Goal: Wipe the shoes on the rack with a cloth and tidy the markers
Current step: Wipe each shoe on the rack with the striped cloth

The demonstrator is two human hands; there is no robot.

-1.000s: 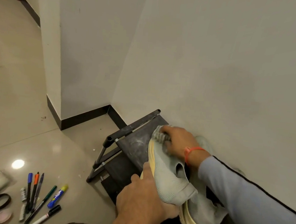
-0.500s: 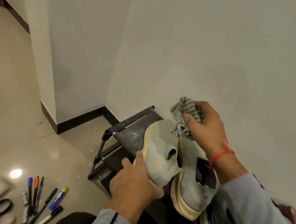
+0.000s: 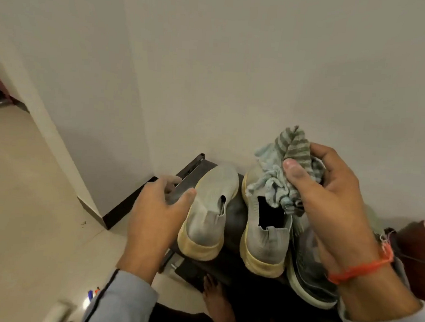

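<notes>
Your left hand's fingertips (image 3: 172,183) blur against the rack (image 3: 193,164). Your right wrist covers most of the dark shoe (image 3: 306,273). The markers (image 3: 93,292) barely peek beside your left sleeve (image 3: 121,302), colours only.

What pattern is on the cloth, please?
Grey and pale stripes on the cloth, head view.

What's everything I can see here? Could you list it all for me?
pale grey shoes: 2, cream soles, side by side on the rack
dark shoe: 1, grey, right of the pair
rack: 1, black, against the wall
cloth: 1, striped grey-blue, bunched in the right hand's grip
markers: tips only, blue and orange, floor at lower left
left hand: open, beside the left pale shoe
right hand: orange wrist thread
bare foot: 1, below the rack
</notes>
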